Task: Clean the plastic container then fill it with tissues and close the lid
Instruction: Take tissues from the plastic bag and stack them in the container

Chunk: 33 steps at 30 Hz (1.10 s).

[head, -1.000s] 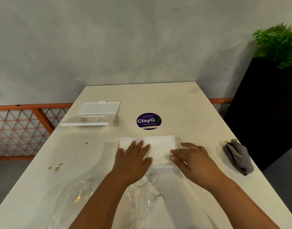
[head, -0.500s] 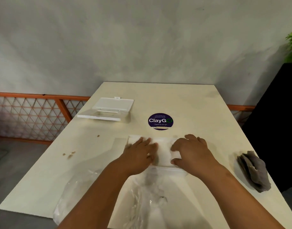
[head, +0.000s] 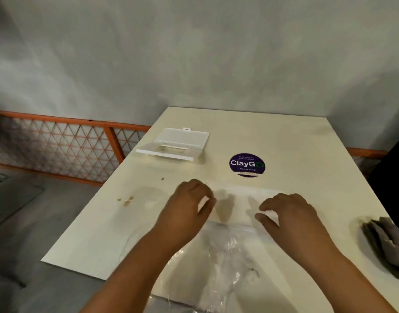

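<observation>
Lifting off the tissues (head: 237, 202), both hands now hang over the white stack with curled fingers, where a second ago they pressed flat on it. The left hand (head: 185, 213) sits at the stack's nine o'clock end and the right hand (head: 289, 213) at its three o'clock end; motion blur hides whether the fingertips pinch the stack's edges or only hover, so I cannot tell the grip of either. The tissues lie mid-table, just at six o'clock of the purple sticker (head: 247, 164), with the crumpled clear plastic bag (head: 225, 251) touching their near edge. The plastic container (head: 171, 146) lies open and apart at about eleven o'clock from the stack, its lid (head: 184, 140) folded back. A grey cloth (head: 385, 240) rests at three o'clock near the table (head: 284, 136) edge, and small brown crumbs (head: 127, 201) dot the nine o'clock side. Judging by this, squaring the stack seems finished and the lift toward the container comes next; filling and closing are not yet done.
</observation>
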### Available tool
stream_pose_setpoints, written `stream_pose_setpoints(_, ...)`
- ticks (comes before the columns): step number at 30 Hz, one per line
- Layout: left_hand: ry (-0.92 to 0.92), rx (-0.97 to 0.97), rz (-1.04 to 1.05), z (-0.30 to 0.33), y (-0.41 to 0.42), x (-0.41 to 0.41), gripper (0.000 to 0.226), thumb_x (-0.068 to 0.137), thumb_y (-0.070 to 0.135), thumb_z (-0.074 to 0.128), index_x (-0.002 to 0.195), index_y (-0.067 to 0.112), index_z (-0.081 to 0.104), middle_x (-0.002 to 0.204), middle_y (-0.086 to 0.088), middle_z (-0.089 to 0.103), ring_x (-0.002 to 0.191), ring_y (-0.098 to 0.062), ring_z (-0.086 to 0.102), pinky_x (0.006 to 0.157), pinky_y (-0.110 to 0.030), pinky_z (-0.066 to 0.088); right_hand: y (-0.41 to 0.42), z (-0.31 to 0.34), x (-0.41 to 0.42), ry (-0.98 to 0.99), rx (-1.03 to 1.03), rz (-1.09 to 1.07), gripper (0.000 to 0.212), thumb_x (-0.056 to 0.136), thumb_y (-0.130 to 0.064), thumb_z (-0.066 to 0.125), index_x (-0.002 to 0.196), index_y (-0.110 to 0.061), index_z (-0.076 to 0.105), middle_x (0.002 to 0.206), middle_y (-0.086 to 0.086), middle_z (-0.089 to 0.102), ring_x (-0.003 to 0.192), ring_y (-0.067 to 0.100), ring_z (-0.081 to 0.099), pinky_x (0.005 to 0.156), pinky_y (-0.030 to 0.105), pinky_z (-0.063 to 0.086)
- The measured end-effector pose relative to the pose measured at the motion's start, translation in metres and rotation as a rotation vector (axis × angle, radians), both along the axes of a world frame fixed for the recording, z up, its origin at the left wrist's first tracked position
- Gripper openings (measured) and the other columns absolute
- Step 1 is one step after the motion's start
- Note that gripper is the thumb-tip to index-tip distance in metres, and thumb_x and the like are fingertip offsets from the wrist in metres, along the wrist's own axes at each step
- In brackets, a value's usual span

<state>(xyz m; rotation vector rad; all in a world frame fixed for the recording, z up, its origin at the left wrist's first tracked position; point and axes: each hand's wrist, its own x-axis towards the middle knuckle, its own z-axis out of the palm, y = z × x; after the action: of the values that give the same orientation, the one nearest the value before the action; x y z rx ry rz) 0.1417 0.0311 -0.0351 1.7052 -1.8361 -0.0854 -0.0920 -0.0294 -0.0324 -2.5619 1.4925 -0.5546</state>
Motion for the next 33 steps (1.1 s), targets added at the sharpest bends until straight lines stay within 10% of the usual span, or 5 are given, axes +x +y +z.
stream_pose_setpoints(11, -0.615, 0.441, 0.009, -0.037, 0.046, 0.05, 0.052, 0.092, 0.058, 0.039, 0.133, 0.026, 0.042, 0.128, 0.006, 0.05, 0.115, -0.022, 0.046, 0.082, -0.039, 0.033, 0.1, -0.05, 0.048, -0.079, 0.393, -0.123, 0.038, 0.081, -0.045, 0.069, 0.115, -0.03, 0.057, 0.1, -0.007, 0.057, 0.092, 0.012, 0.057, 0.08, 0.022, 0.044)
stream_pose_setpoints(21, -0.293, 0.556, -0.244, -0.002, 0.051, 0.057, 0.01, 0.097, 0.035, 0.045, 0.091, 0.031, 0.051, 0.096, 0.011, 0.057, 0.086, -0.014, 0.055, 0.079, -0.033, 0.039, 0.114, -0.025, 0.069, -0.002, -0.077, -0.183, 0.07, 0.071, -0.056, 0.074, 0.129, -0.021, 0.054, 0.118, 0.004, 0.056, 0.109, 0.027, 0.052, 0.084, 0.041, 0.047)
stream_pose_setpoints(26, -0.409, 0.377, -0.394, 0.075, 0.043, 0.039, 0.011, 0.095, 0.038, 0.051, 0.098, 0.031, 0.058, 0.099, 0.013, 0.058, 0.094, -0.012, 0.053, 0.082, -0.035, 0.039, 0.088, 0.042, 0.083, 0.157, 0.06, 0.007, 0.056, 0.08, -0.067, 0.058, 0.127, -0.036, 0.055, 0.126, -0.012, 0.056, 0.126, 0.013, 0.043, 0.11, 0.039, 0.026)
stream_pose_setpoints(30, -0.472, 0.165, -0.33, 0.114, 0.013, 0.023, 0.022, 0.09, 0.049, 0.054, 0.108, 0.036, 0.059, 0.106, 0.015, 0.058, 0.106, -0.012, 0.048, 0.093, -0.039, 0.034, 0.061, 0.076, 0.062, -0.151, 0.263, -0.022, 0.017, 0.089, -0.035, 0.064, 0.073, -0.032, 0.06, 0.07, -0.011, 0.064, 0.07, 0.008, 0.06, 0.069, 0.028, 0.046)
stream_pose_setpoints(33, -0.334, -0.147, -0.19, 0.118, -0.011, 0.014, 0.048, 0.087, 0.054, 0.056, 0.131, 0.034, 0.049, 0.127, 0.008, 0.053, 0.125, -0.018, 0.041, 0.11, -0.049, 0.024, 0.036, 0.086, 0.028, -0.478, 0.371, -0.144, 0.013, 0.091, -0.022, 0.064, 0.081, -0.014, 0.068, 0.071, 0.0, 0.07, 0.061, 0.016, 0.066, 0.064, 0.03, 0.053)
